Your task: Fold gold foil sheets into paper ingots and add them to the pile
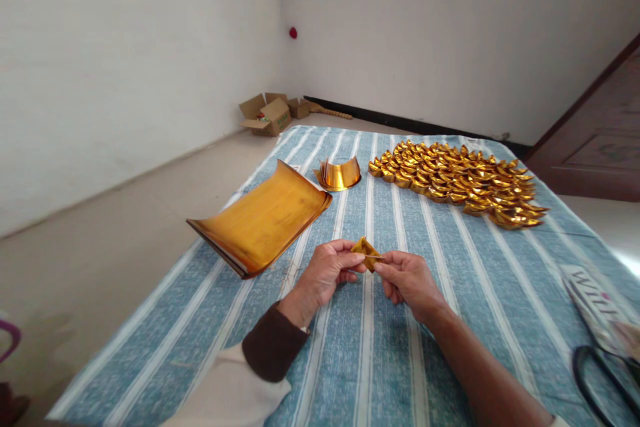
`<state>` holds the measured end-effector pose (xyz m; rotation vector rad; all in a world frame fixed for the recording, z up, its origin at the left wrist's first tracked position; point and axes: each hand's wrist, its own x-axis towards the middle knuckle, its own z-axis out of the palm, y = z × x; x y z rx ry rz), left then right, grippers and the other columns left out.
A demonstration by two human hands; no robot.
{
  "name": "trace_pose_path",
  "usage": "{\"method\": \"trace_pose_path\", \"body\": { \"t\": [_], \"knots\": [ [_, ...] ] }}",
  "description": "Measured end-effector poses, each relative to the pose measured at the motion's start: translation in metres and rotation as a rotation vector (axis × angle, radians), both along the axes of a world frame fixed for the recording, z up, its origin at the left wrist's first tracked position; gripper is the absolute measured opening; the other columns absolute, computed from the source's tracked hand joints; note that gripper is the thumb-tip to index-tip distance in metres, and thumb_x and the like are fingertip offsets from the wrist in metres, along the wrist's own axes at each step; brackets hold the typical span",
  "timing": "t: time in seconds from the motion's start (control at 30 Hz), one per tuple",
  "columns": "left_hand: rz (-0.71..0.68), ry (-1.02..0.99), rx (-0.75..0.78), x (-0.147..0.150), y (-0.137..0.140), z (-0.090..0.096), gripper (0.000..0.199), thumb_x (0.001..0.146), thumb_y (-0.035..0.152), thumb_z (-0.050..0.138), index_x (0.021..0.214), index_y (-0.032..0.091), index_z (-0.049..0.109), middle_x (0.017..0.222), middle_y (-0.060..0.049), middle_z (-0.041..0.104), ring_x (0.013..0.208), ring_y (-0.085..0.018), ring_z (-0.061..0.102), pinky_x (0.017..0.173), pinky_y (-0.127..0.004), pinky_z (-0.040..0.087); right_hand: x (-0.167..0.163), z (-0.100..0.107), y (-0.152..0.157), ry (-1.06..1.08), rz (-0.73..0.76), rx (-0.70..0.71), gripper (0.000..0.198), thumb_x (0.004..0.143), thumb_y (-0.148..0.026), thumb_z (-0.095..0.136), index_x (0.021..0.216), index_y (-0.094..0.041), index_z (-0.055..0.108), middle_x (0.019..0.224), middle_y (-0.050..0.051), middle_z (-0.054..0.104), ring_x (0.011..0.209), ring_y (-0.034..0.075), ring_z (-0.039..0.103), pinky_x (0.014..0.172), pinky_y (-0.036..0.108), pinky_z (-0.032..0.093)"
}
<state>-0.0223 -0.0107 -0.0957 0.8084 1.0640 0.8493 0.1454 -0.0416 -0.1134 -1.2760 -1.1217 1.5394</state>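
Between my two hands, just above the striped cloth, is a small piece of folded gold foil paper point(365, 248). My left hand point(330, 268) pinches its left side with thumb and fingers. On the right edge, the thumb and fingertips of my right hand point(407, 280) close on the same piece. Left of the hands lies a stack of large gold foil sheets point(265, 217), its edges curling up. Beyond them stands a smaller curved stack of gold foil strips point(341, 175). Many folded gold foil ingots point(450, 177) sit in packed rows at the far right.
A blue and white striped cloth point(345, 347) covers the table. At the lower right are black-handled scissors point(583, 373) and a printed packet point(595, 300). Open cardboard boxes point(270, 117) stand on the floor by the wall. A brown wooden panel point(600, 140) rises at the right.
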Motion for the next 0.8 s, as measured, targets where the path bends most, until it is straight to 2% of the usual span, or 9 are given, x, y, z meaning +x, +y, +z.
{"method": "trace_pose_path", "body": {
  "t": [0.23, 0.4, 0.57, 0.8],
  "knots": [
    [-0.074, -0.01, -0.037, -0.0021, -0.0009, 0.0027, 0.012, 0.067, 0.01, 0.073, 0.078, 0.01, 0.071, 0.069, -0.005, 0.068, 0.059, -0.011, 0.065, 0.045, -0.013, 0.048, 0.0005, -0.0003, -0.0007, 0.005, 0.002, 0.023, 0.035, 0.073, -0.05, 0.068, 0.076, -0.016, 0.06, 0.04, -0.006, 0.054, 0.03, 0.006, 0.04, 0.032, 0.017, 0.027],
    [-0.079, -0.019, -0.062, -0.002, -0.0011, 0.0031, 0.01, 0.066, 0.01, 0.074, 0.076, 0.01, 0.071, 0.069, -0.006, 0.069, 0.059, -0.012, 0.065, 0.044, -0.014, 0.047, 0.0007, -0.0001, -0.0009, 0.004, 0.004, 0.039, 0.036, 0.072, -0.051, 0.07, 0.076, -0.016, 0.06, 0.04, -0.007, 0.053, 0.03, 0.006, 0.039, 0.032, 0.017, 0.027],
    [-0.068, -0.028, -0.026, -0.0015, -0.0017, 0.0013, 0.013, 0.066, 0.012, 0.075, 0.078, 0.009, 0.072, 0.07, -0.007, 0.071, 0.062, -0.013, 0.067, 0.045, -0.014, 0.047, 0.0029, 0.0, -0.0004, 0.007, 0.013, 0.061, 0.036, 0.075, -0.051, 0.068, 0.079, -0.015, 0.063, 0.043, -0.005, 0.055, 0.033, 0.006, 0.043, 0.034, 0.017, 0.031],
    [-0.081, -0.05, 0.072, -0.0018, -0.0029, -0.0024, 0.019, 0.064, 0.02, 0.079, 0.078, 0.009, 0.071, 0.07, -0.009, 0.072, 0.064, -0.015, 0.068, 0.046, -0.016, 0.045, 0.0044, -0.0012, -0.0013, -0.013, -0.057, 0.146, 0.035, 0.076, -0.049, 0.069, 0.086, -0.016, 0.067, 0.044, -0.005, 0.057, 0.035, 0.007, 0.046, 0.036, 0.018, 0.034]
  ]
}}
